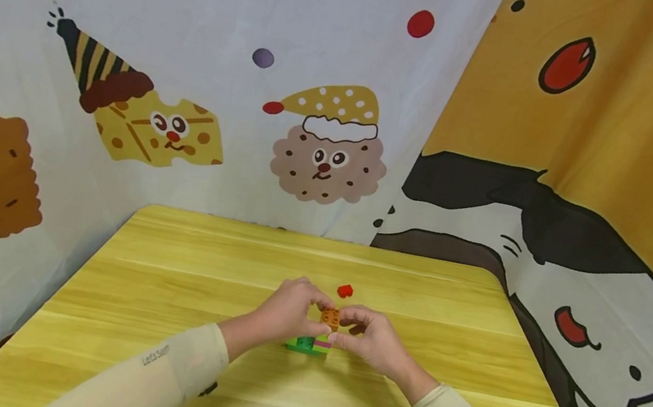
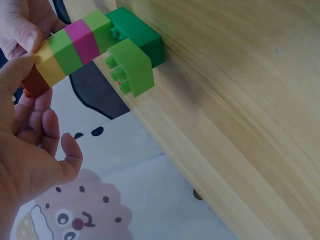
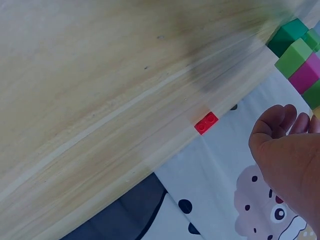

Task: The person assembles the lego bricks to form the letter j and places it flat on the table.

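A tower of toy building bricks [image 2: 82,41] stands on the table between both hands. Its dark green bottom brick [image 2: 145,40] carries a light green brick, a magenta one, a green one and a yellow brick [image 2: 50,65]. Topping it is an orange-brown brick [image 1: 331,316], which my left hand [image 1: 287,311] pinches between thumb and fingers. From the other side my right hand [image 1: 375,341] grips the upper tower, its thumb by the yellow brick and its fingers curled behind. Another light green brick [image 2: 135,67] sits on the bottom brick beside the column.
A small red brick [image 3: 206,123] lies on the wooden table [image 1: 197,261] behind the tower, close to the far edge. A cloth printed with cartoon figures [image 1: 214,25] hangs behind the table and along its right side.
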`<state>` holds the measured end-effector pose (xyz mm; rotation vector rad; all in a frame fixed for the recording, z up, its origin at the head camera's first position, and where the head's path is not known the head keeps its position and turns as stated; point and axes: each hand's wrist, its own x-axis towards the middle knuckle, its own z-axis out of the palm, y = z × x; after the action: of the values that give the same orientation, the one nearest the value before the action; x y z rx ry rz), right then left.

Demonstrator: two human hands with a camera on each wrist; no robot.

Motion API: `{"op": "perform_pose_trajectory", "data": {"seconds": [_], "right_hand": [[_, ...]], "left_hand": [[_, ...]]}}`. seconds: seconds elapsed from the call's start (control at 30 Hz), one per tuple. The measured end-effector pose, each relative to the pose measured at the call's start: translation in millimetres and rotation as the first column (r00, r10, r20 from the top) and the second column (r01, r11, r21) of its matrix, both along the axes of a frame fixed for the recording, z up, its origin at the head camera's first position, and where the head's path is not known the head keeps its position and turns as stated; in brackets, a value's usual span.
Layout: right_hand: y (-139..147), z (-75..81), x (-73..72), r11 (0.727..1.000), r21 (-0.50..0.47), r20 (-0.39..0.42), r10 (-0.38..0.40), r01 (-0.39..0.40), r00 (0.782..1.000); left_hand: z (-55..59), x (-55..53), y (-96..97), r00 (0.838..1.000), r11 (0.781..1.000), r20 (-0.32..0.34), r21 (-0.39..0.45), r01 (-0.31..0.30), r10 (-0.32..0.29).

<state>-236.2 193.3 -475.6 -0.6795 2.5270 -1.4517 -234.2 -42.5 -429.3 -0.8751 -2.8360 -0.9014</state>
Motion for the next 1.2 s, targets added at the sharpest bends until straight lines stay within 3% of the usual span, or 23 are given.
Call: {"op": "perform_pose_trajectory", "data": {"seconds": [0.57,0.87,1.2], "right_hand": [[-1,-0.6,-0.3,1.0,0.003,0.024,-0.006,0.006,1.0],[0,-2.8,0.0,1.0,-0.007,0.022,0.005,-0.005,1.0],[-1,0.2,-2.0,1.0,0.005,0.008,-0.003,0.003,1.0]], "left_hand": [[-8.3,-3.8,-3.0,0.998,0.993,0.053,0.108,0.039,-0.045],[-13.1,-4.0,-3.5,0.997,0.99,0.072,0.139,0.021,-0.032],[-10.1,-4.9,-2.8,0.995,0.991,0.095,0.137,-0.011,-0.002]]}}
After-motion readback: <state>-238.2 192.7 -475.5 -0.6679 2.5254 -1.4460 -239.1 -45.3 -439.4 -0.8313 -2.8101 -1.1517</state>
